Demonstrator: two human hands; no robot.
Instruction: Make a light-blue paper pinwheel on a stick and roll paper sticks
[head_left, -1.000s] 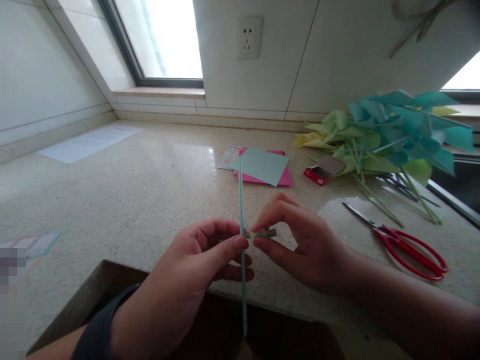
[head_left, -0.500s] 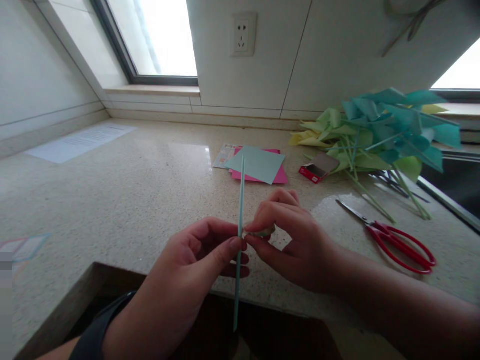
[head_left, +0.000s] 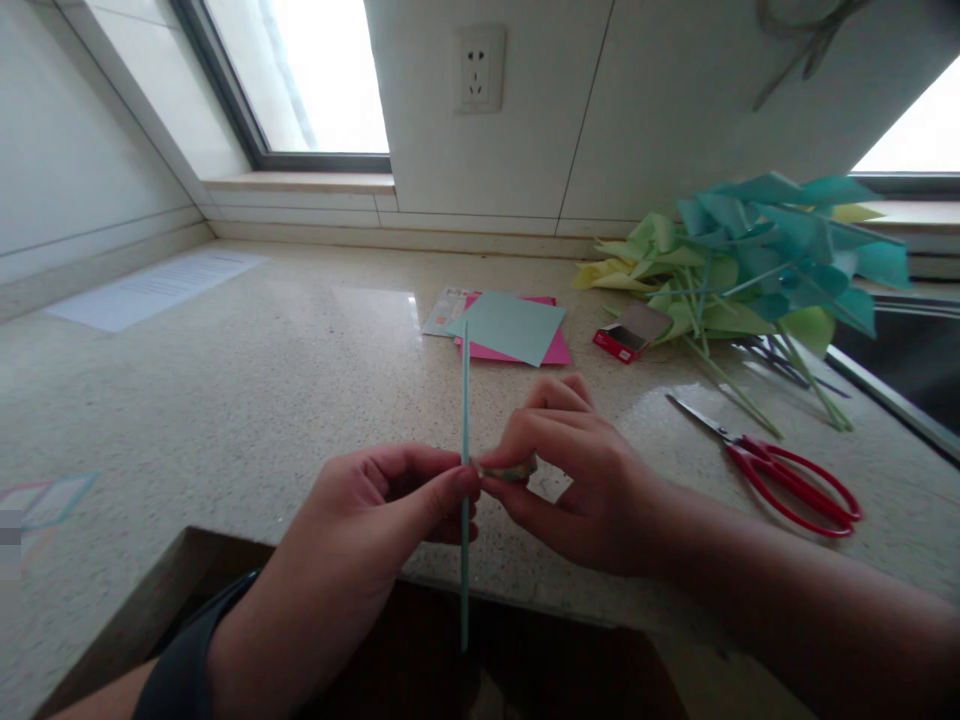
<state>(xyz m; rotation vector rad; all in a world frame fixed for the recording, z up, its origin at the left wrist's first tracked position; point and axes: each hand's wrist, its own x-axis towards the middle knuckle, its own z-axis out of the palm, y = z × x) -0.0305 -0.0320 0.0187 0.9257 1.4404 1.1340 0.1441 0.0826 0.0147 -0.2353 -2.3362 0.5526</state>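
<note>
Two bare hands meet over the near edge of a speckled stone counter (head_left: 225, 400) in the head view, the only view there is. The left hand (head_left: 352, 560), with a dark band at its wrist, pinches a thin pale-blue stick (head_left: 465, 400) between thumb and forefinger; the stick stands nearly upright, its top rising in front of the papers farther back and its lower end hanging below the counter's edge over a dark opening. The right hand (head_left: 577, 490) is closed narrowly on a small greenish piece (head_left: 514, 468) held sideways, whose left end touches the stick just where the left thumb presses; what the piece is made of is too small to tell. Well behind the hands lies a light-blue paper square (head_left: 510, 325) on top of a pink sheet (head_left: 556, 350), with a printed card peeking out to their left. Just right of these sits a small red box (head_left: 626, 335), open. A heap of paper pinwheels (head_left: 750, 260) in teal, green and yellow lies at the far right with its sticks pointing toward the viewer. Red-handled scissors (head_left: 787, 480) rest on the counter to the right of the right hand, apart from it. A white printed sheet (head_left: 150, 290) lies far left near the wall, and a wall socket (head_left: 480, 68) sits above the counter beside the window.
</note>
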